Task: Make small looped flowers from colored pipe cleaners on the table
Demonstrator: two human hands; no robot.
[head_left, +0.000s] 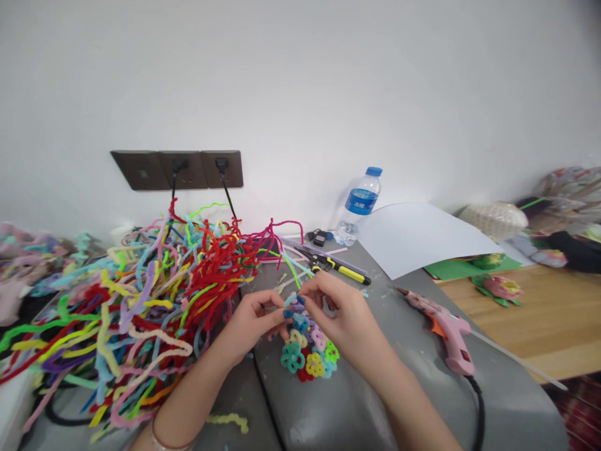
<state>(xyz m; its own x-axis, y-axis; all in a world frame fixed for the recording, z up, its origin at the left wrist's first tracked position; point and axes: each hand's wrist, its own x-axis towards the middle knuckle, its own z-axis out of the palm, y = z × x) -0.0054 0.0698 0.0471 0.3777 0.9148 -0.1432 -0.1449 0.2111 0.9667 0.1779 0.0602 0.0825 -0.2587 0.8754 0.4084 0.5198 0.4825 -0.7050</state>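
Observation:
My left hand (263,318) and my right hand (335,304) meet over the grey table, fingertips close together. Both pinch a light blue pipe cleaner (290,299), a short part of which shows between them. Just under my fingers lies a cluster of small pipe-cleaner flowers (313,363) in teal, yellow, green, pink, purple and red. A utility knife (350,272) with a yellow and black handle lies beyond my right hand, near some pliers (307,255). My left forearm passes beside a big heap of loose pipe cleaners (154,300).
A pink hot glue gun (446,326) with a black cord rests on the right. Behind stand a water bottle (359,207) and white paper sheets (422,235). A wall socket panel (178,170) holds two plugs. A pink flower (500,287) lies on the wooden surface (474,319).

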